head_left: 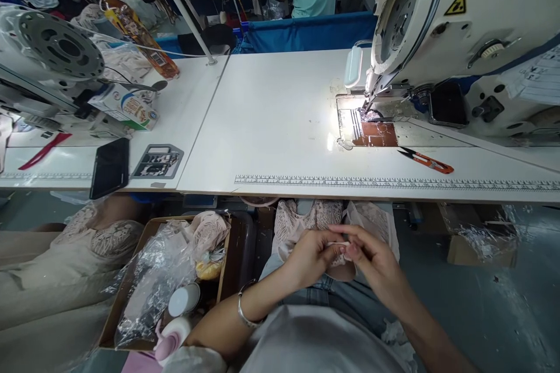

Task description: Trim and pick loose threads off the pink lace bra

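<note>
Below the counter edge, both hands meet over the person's lap. The left hand and right hand each pinch one small white piece between fingertips, held just above a pale lace garment draped on the knees. On the counter, well apart from the hands, orange thread snips lie beside the sewing machine. A cardboard box with plastic wrap and thread spools stands to the left of the lap.
</note>
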Motion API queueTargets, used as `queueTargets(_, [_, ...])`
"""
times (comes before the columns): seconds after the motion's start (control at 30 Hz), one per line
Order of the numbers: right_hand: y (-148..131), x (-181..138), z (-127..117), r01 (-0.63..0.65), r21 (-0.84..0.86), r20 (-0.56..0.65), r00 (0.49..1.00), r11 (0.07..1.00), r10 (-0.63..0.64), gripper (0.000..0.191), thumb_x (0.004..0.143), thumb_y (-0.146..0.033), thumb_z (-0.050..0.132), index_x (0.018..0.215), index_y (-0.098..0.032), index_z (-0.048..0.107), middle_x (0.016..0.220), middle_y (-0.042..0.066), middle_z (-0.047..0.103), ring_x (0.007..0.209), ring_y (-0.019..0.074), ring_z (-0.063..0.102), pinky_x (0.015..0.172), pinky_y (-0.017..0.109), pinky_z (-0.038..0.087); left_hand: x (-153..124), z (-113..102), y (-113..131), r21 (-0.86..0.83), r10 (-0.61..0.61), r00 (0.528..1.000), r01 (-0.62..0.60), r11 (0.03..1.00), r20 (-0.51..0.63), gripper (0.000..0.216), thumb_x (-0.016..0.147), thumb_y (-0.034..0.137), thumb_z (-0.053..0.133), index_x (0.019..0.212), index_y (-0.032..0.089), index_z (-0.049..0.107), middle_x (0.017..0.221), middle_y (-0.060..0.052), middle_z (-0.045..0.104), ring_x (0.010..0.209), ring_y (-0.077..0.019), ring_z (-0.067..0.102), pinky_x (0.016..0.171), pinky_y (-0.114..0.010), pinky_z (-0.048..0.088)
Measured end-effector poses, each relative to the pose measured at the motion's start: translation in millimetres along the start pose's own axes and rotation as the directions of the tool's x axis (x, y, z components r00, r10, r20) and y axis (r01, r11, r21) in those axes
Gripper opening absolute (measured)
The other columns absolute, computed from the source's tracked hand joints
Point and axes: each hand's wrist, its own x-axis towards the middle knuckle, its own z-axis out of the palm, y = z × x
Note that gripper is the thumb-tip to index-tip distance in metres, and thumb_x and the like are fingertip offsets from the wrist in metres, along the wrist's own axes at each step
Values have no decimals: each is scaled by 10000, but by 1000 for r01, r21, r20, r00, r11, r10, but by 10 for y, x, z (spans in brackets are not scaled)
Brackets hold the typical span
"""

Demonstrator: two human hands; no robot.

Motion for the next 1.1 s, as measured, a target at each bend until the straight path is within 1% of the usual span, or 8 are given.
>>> queueTargets(0.1, [-43, 59, -6, -132, 467, 8, 989, 874, 145, 549, 1006, -580, 645, 653, -171, 551, 529, -56, 292, 426, 79, 182, 399, 206, 184, 0, 29, 14, -154, -24, 994, 39, 987, 103, 425, 911, 525, 596, 819, 123, 699, 785, -51, 672, 754, -159, 596, 728, -236, 446])
queueTargets(0.23, [-85, 149, -313, -81, 644, -116, 973, 760, 202, 674, 911, -484, 780, 562, -188, 285, 506, -76, 192, 422, 72, 106, 376, 198, 181, -23, -31, 36, -305, -81, 990, 113, 946, 117, 489, 822, 605, 702, 766, 120, 679, 698, -28, 627, 652, -116, 535, 650, -208, 415])
queueTargets(0.33, [-101, 172, -647, 213, 459, -482, 875, 862, 41, 583, 914, -372, 771, 577, -185, 333, 527, -70, 194, 435, 82, 112, 379, 185, 192, -48, -143, 18, -342, -156, 986, 169, 924, 67, 488, 804, 597, 732, 764, 112, 704, 667, -34, 629, 607, -108, 511, 604, -207, 392])
queueTargets(0.47, [-33, 104, -650, 66, -11, -317, 946, 998, -66, 292, 1061, -457, 544, 931, -224, 664, 646, -8, 448, 475, 127, 396, 433, 221, 352, -49, -192, -44, -347, -165, 984, 179, 920, 72, 471, 828, 575, 723, 914, 114, 767, 788, -70, 689, 670, -126, 536, 610, -214, 370])
queueTargets(0.63, [95, -1, -302, 240, -735, 18, 942, 634, -335, 382, 1113, -231, 318, 1380, -244, 591, 805, 34, 534, 583, 152, 480, 532, 250, 384, -30, -143, -75, -378, -198, 979, 197, 905, 35, 481, 784, 565, 764, 969, 121, 766, 816, -61, 693, 702, -131, 537, 662, -228, 379])
queueTargets(0.73, [124, -17, -267, 271, -784, 82, 937, 558, -339, 444, 1097, -144, 269, 1438, -256, 532, 862, 35, 538, 574, 144, 451, 516, 243, 348, -37, -141, -68, -396, -194, 981, 181, 900, 6, 472, 743, 536, 800, 990, 135, 769, 861, -54, 699, 737, -132, 546, 704, -229, 388])
queueTargets(0.9, [144, 46, -286, 190, -457, 86, 982, 869, -170, 310, 1131, -343, 365, 1027, -198, 619, 843, 33, 519, 701, 177, 544, 586, 241, 423, -26, -166, -18, -449, -224, 973, 226, 865, 60, 448, 726, 503, 793, 974, 131, 767, 861, -61, 690, 754, -147, 556, 705, -238, 387])
queueTargets(1.1, [118, 117, -195, 165, -470, 53, 986, 867, -159, 424, 1124, -438, 390, 787, -198, 482, 735, 5, 441, 604, 169, 455, 546, 260, 359, 69, -137, 46, -82, -31, 994, 22, 996, -100, 358, 756, 487, 757, 800, 133, 721, 818, -46, 598, 804, -165, 531, 735, -257, 384])
